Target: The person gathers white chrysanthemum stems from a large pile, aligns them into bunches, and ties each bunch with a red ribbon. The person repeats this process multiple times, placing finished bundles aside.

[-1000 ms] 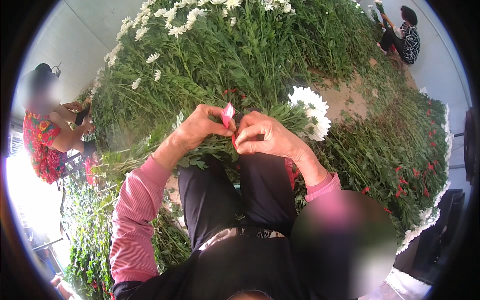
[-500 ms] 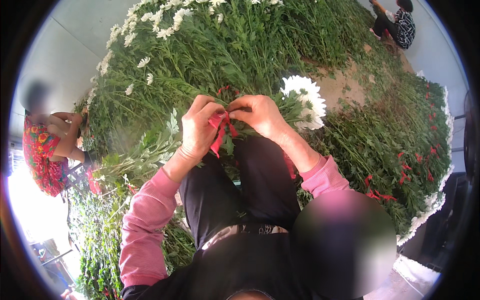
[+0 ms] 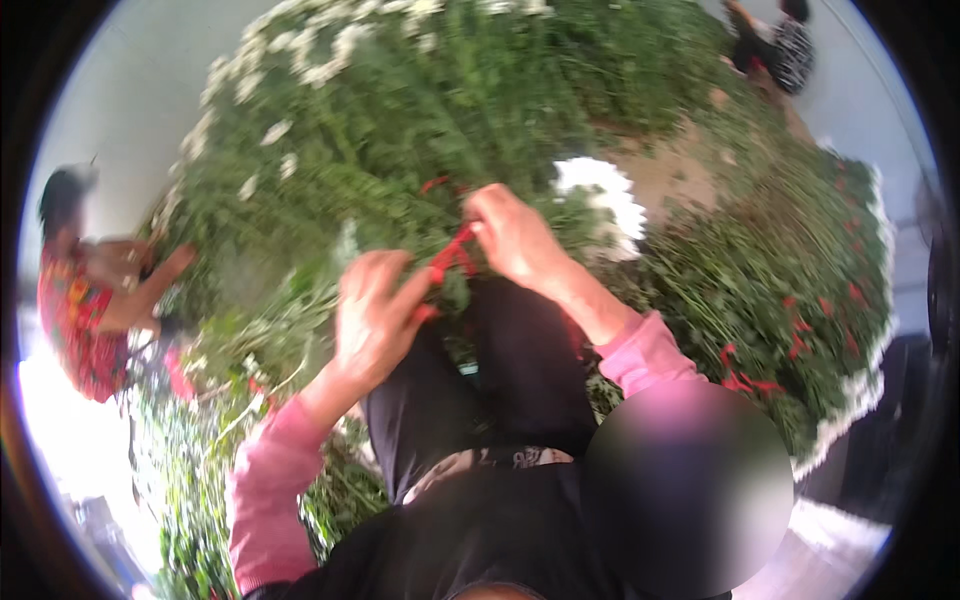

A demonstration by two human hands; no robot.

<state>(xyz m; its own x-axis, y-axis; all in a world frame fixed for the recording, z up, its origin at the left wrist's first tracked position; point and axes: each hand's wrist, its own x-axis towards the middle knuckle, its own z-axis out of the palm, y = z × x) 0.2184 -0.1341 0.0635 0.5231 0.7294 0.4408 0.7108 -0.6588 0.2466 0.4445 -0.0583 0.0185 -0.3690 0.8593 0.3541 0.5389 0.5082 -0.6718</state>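
Note:
A red tie strip [image 3: 454, 252] is stretched between my two hands, over the stems of a bunch of white chrysanthemums [image 3: 608, 207] that lies across my knees with its blooms to the right. My left hand [image 3: 374, 318] grips the lower left end of the strip. At the upper right, my right hand [image 3: 512, 236] has its fingers closed on the other end. Leaves and motion blur hide how the strip goes round the stems.
Cut chrysanthemum stems [image 3: 450, 110] pile up ahead of me. Bunches tied in red [image 3: 760, 330] lie on the right. A person in a red flowered top [image 3: 80, 310] sits at the left; another person [image 3: 792, 58] is at the far right. Brown ground [image 3: 660, 170] shows between the piles.
My hands have moved apart, the left one down and to the left. The red strip, loose and bunched before, is now drawn out between them.

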